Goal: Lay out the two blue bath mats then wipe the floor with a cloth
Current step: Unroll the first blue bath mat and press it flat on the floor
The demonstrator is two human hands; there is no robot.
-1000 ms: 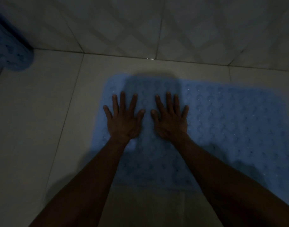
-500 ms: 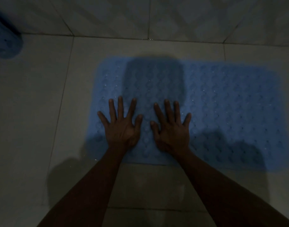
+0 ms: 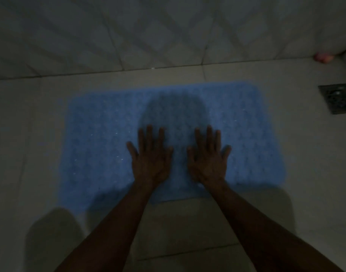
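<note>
Dim light here, and no container shows anywhere in view. Over at nine o'clock it's bare tiled floor (image 3: pixel 26 154), pale, with grout lines running through. Moving in, one blue bath mat (image 3: pixel 101 150) lies flat on the floor at the centre, long side running left to right, its surface bumpy with small glints. The left hand (image 3: pixel 151 160) rests palm down on the mat, grip spread wide, fingers pointing to twelve o'clock, pinching nothing. Just beside it, apart by a strip of mat, the right hand (image 3: pixel 208 160) lies the same way, flat, grip spread, fingers fanned. Both forearms come in from six o'clock and cross the mat's near edge. A dark shadow sits on the mat just above the fingertips. At twelve o'clock the tiled wall (image 3: pixel 129 32) meets the floor, near the mat's far edge. Out at two o'clock, well apart from the mat, a square metal floor drain (image 3: pixel 337 99). Beyond it in the corner, a small pinkish thing (image 3: pixel 324 57), too blurred to tell.
</note>
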